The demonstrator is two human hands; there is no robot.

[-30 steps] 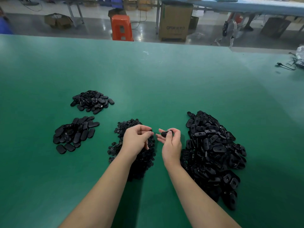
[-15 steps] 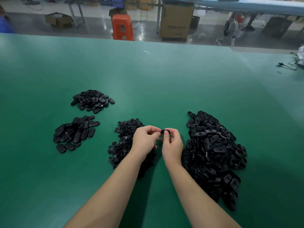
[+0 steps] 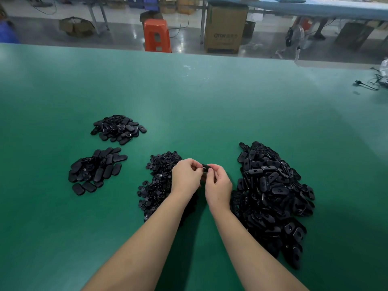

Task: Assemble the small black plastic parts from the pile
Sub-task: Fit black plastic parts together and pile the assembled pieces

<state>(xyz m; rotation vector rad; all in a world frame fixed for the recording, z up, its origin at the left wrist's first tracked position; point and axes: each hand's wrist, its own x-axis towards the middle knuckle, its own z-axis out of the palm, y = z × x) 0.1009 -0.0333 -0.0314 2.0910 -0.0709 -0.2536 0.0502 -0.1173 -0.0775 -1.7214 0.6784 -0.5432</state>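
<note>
On the green table mat, far left, two small heaps of flat black oval plastic pieces lie apart: the farther heap and the nearer heap. Next comes a pile of small round black plastic parts, partly hidden under the left hand. That hand's fingers are curled, fingertips pinching at a small black oval plastic part, which is held above the mat between both hands. The right hand also grips it with curled fingers and thumb. To the right sits the large pile of black oval slotted shells. No boxes or trays stand on the mat. Half a second ago the hands were already joined; a second ago they were apart, the part in the right hand alone.
</note>
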